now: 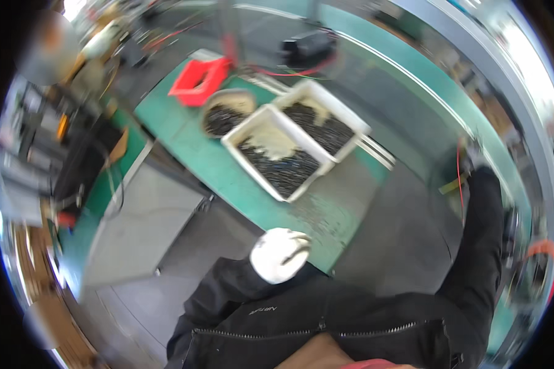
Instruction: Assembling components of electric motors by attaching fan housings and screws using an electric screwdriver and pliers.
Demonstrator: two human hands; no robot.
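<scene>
My left hand (280, 255), in a white glove, rests at the near edge of the green table (191, 147) with its fingers curled in. Small dark parts lie scattered on the table (311, 212) just beyond it. Behind them stand two white tubs (277, 157) (326, 120), both filled with small dark metal parts and a cream-coloured lump. My right arm, in a black sleeve, stretches far out to the right. My right hand (474, 158) is blurred, next to a thin red cable (459, 178); what it holds is unclear.
A round bowl (226, 112) of dark parts and a red tray (200, 80) stand behind the tubs. A black device (306, 46) with red wires sits at the back. A grey cabinet (144, 215) stands at the left, and cluttered benches line both sides.
</scene>
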